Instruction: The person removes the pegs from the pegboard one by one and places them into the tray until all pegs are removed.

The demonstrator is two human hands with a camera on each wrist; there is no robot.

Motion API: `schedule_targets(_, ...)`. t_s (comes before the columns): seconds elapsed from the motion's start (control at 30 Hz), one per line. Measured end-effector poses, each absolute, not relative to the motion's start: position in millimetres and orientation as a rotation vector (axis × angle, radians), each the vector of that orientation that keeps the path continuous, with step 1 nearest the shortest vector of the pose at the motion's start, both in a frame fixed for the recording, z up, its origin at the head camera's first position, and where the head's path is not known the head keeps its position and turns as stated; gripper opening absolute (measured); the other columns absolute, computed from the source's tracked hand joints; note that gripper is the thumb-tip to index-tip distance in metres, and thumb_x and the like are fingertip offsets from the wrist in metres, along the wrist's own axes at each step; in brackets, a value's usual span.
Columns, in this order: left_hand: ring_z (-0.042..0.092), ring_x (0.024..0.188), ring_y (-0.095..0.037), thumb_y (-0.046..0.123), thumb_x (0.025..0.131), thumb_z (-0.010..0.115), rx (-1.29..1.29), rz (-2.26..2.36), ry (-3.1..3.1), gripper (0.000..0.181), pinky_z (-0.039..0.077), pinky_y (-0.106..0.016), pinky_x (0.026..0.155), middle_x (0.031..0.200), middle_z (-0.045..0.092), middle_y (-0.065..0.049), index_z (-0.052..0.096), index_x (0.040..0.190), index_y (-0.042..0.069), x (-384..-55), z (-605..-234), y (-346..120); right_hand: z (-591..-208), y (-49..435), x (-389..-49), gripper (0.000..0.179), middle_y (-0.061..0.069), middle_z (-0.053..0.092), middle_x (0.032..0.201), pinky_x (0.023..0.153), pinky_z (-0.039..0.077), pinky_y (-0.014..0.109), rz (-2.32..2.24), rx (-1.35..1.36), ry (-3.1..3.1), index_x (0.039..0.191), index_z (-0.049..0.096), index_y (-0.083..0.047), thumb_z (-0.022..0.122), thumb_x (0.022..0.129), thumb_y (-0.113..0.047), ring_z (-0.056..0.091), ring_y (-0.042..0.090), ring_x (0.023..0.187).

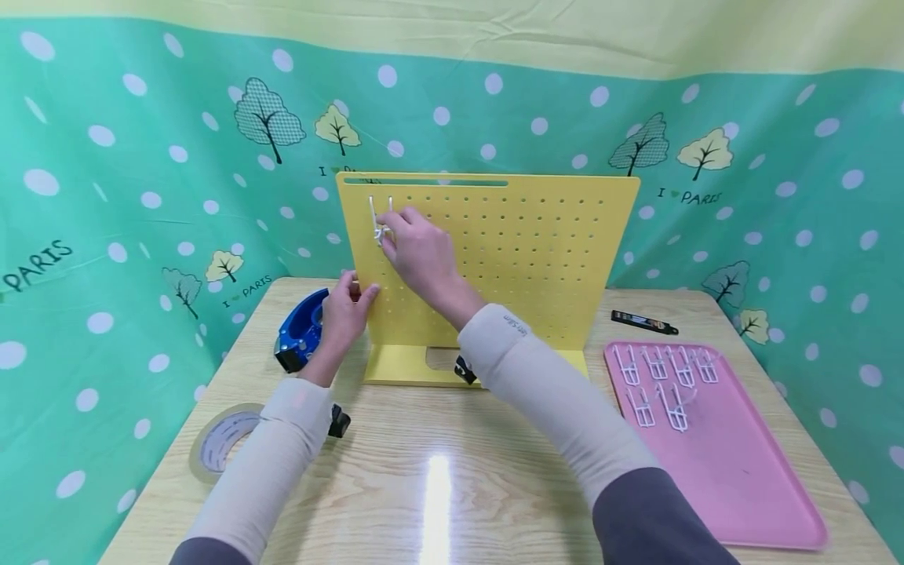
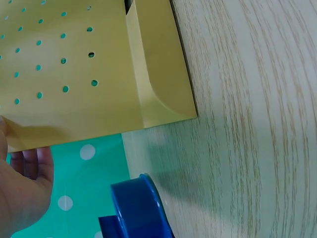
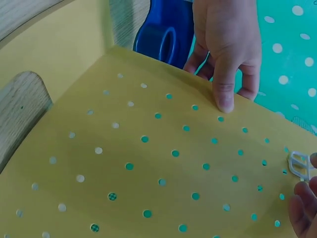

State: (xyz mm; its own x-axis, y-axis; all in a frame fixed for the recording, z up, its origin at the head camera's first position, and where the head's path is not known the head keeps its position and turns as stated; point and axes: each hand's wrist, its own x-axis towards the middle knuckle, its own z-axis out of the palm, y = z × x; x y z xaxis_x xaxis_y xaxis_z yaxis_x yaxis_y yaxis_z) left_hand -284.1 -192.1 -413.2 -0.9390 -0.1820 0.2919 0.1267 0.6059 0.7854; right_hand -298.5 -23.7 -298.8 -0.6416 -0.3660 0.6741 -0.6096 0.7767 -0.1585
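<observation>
A yellow pegboard (image 1: 487, 259) stands upright on its folded base at the back of the table. My left hand (image 1: 346, 310) grips its left edge, thumb on the front face and fingers behind, as the right wrist view also shows. Near the board's top left corner, my right hand (image 1: 424, 255) pinches a white wire pegboard hook (image 1: 374, 224) whose upper prongs are at the top row of holes. In the right wrist view only the fingertips and part of the hook (image 3: 298, 165) show, at the right border.
A pink tray (image 1: 741, 486) with several white hooks (image 1: 641, 408) lies at the right, a black marker-like tube (image 1: 644, 322) behind it. At the left are a blue tape dispenser (image 1: 300, 333) and a tape roll (image 1: 209, 455). A polka-dot curtain (image 1: 438, 118) hangs behind.
</observation>
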Motion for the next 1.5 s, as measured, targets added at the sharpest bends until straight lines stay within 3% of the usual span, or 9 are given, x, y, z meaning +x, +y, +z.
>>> schedule_targets(0.43,0.065,0.091,-0.031,0.039,0.102,0.060,0.043,-1.244,-2.493,0.040,0.056,-0.041,0.077,0.104,0.069,-0.020,0.056,0.123,0.007,-284.2,-415.4,-192.3,-302.5,-25.7,-301.6,0.019,0.000,0.067,0.095,0.055,0.046,0.022,0.508,0.662,-2.309,0.112,0.076,-0.021,0.061,0.103,-0.028,0.056,0.010,0.061)
schedule_targets(1.5,0.067,0.091,-0.032,0.036,0.102,0.061,0.063,-1.242,-2.496,0.035,0.058,-0.044,0.078,0.105,0.070,-0.020,0.057,0.121,0.007,-283.2,-414.6,-191.9,-300.1,-22.7,-296.0,0.016,0.001,0.067,0.090,0.050,0.042,0.022,0.552,0.757,-2.172,0.104,0.077,-0.019,0.063,0.102,-0.026,0.052,0.011,0.056)
